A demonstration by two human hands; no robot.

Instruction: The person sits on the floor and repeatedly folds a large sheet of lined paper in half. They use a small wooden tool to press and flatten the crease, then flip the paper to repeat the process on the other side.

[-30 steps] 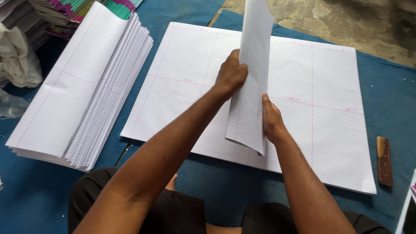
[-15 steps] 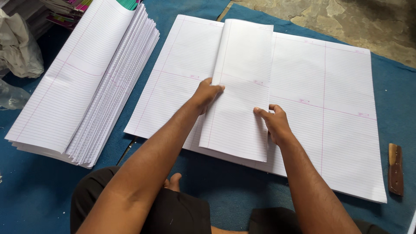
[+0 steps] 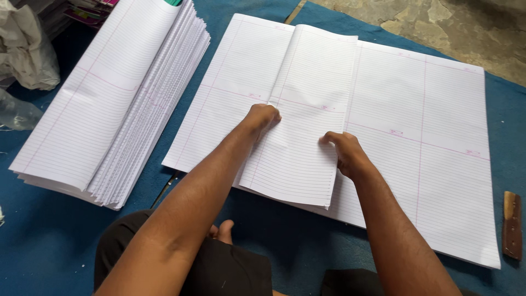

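Folded sheet (image 3: 304, 115) was held up on edge a second ago, now lies flat on the big ruled sheet (image 3: 433, 137), both hands moved down with it. Left hand (image 3: 262, 116) is curled into a loose fist, knuckles pressing the folded sheet near its left folded edge, about mid-length; clenched, grasping nothing. Right hand (image 3: 344, 153) sits at the sheet's right edge, fingers bent and pressing down on the paper; can't tell if any fingertips hook under the edge, looks like pressing, not gripping.

Folded sheet runs lengthwise away from the person, lying over the left-centre of the big ruled sheet, near end slightly lifted off it. Big sheet is spread flat on the blue mat (image 3: 49, 241), pink margin lines crossing it.

Stack of folded ruled sheets (image 3: 115, 98) on the left, apart from the big sheet, edges fanned toward the right. White crumpled bag (image 3: 27, 49) at far left beyond the stack. Small wooden piece (image 3: 512, 225) at the right edge of the mat, just beside the big sheet's corner. Bare stone floor (image 3: 438, 27) past the mat at top right. Person's dark shorts (image 3: 219, 268) at bottom.
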